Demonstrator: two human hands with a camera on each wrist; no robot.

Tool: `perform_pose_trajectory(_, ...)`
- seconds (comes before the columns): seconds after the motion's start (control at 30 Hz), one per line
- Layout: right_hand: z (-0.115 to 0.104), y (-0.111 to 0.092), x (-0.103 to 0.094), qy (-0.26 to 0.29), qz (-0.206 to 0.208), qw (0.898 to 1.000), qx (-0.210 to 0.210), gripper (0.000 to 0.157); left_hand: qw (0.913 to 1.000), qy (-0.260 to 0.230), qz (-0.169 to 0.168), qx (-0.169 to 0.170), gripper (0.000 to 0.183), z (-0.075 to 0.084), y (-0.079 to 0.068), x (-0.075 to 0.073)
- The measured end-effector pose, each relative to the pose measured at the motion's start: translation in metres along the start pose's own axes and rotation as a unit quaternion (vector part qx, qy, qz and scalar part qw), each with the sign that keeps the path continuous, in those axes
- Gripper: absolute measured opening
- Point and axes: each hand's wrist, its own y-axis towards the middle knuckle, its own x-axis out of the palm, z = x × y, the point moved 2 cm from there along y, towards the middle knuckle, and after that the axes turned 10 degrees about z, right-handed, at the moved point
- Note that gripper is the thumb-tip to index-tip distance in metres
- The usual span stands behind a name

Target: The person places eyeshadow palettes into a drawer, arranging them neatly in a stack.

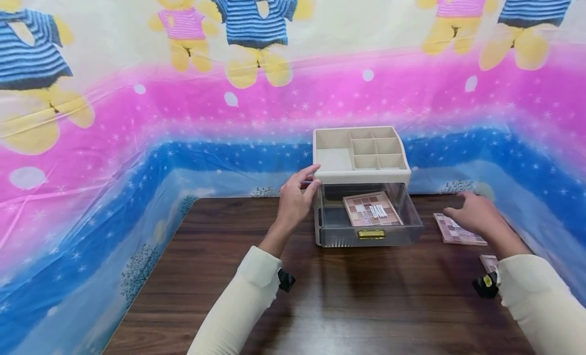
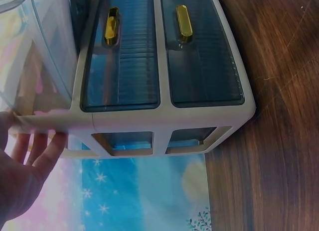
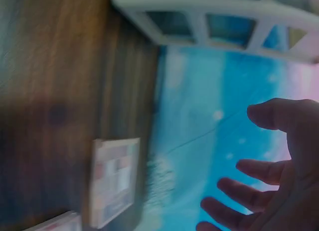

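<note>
A cream desktop organizer (image 1: 361, 177) with clear smoky drawers stands at the table's back. Its top drawer (image 1: 339, 237), with a gold handle, is pulled out and holds an eyeshadow palette (image 1: 372, 209) lying flat. My left hand (image 1: 293, 202) holds the organizer's left side edge near the top; in the left wrist view its fingers (image 2: 37, 154) lie along the side frame and the thumb is at the front. My right hand (image 1: 478, 215) hovers with spread fingers above a second palette (image 1: 460, 233) on the table, holding nothing.
A third palette (image 1: 489, 263) lies partly hidden by the right wrist. Two lower drawers (image 2: 122, 66) are closed. The organizer's top has several compartments (image 1: 375, 146). A printed cloth (image 1: 256, 106) hangs behind and beside the brown wooden table (image 1: 220, 284).
</note>
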Motion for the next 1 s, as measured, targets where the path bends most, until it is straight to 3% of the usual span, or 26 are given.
perform_pose_trajectory(0.3, 0.035, 0.000, 0.032, -0.024, -0.026, 0.993, 0.112, 0.111, 0.9999, -0.007, -0.003, 0.008, 0.035, -0.003, -0.002, -0.003)
perform_pose_trajectory(0.63, 0.056, 0.003, 0.062, -0.037, -0.029, 0.983, 0.175, 0.116, 0.9999, -0.015, -0.006, 0.002, 0.036, -0.005, -0.002, -0.001)
perform_pose_trajectory(1.0, 0.068, 0.014, 0.086, -0.041, -0.048, 0.978, 0.201, 0.128, 0.9999, -0.005, -0.010, 0.004, 0.036, -0.002, 0.000, -0.002)
